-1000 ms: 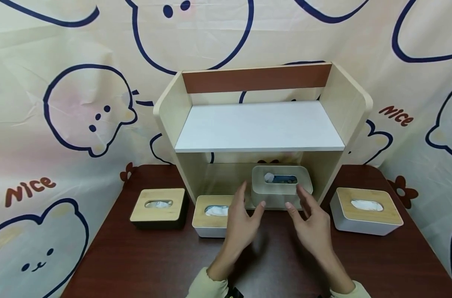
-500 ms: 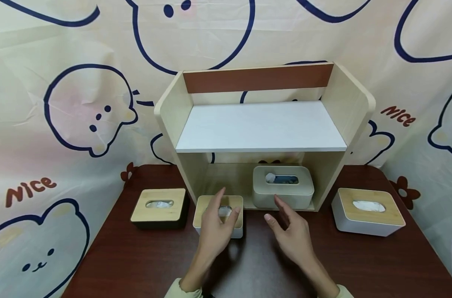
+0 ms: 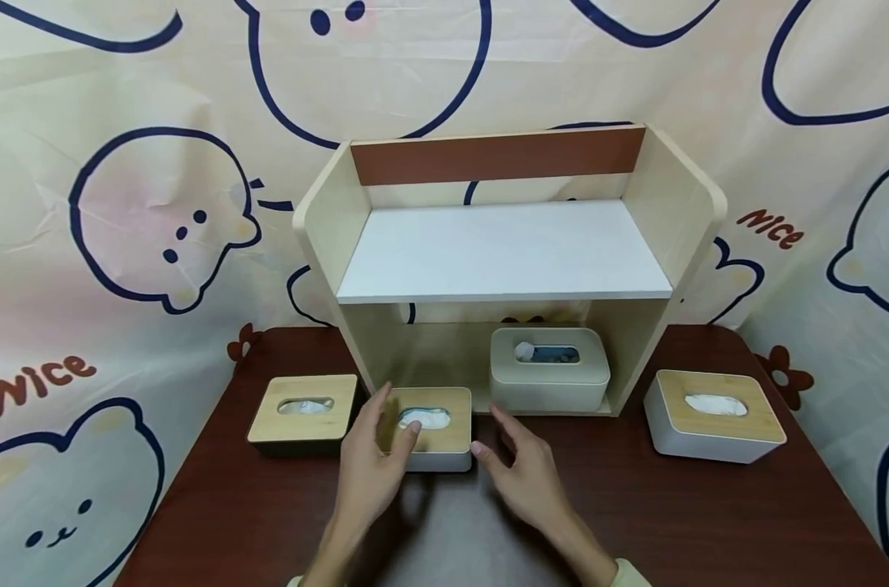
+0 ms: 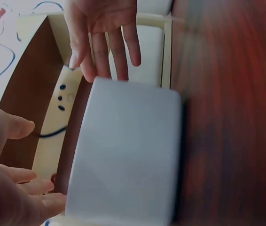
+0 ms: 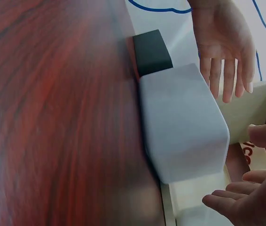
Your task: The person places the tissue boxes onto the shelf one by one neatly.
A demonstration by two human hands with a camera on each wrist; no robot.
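A white tissue box [image 3: 455, 432] with a pale wooden lid stands on the table before the shelf unit's left half. Its white side [image 4: 128, 150] fills the middle of the left wrist view. My left hand [image 3: 369, 469] is at the box's left side, fingers extended and thumb overlapping the lid in the head view. On the right side, my right hand [image 3: 521, 473] has its fingers reaching toward the box's right end. Palms face each other across the box, and neither hand grips anything. A grey tissue box [image 3: 550, 387] sits in the lower compartment, on its right.
The shelf unit [image 3: 503, 253] has a white upper board and pale side panels. To the left stands a black tissue box [image 3: 305, 416] with a wooden lid. Another white wooden-lidded tissue box [image 3: 715, 416] is at the right. All rest on a dark wooden table [image 3: 693, 522].
Both hands have moved left, from in front of the grey tissue box to either side of the white one. The boxes and shelf unit stay where they were.
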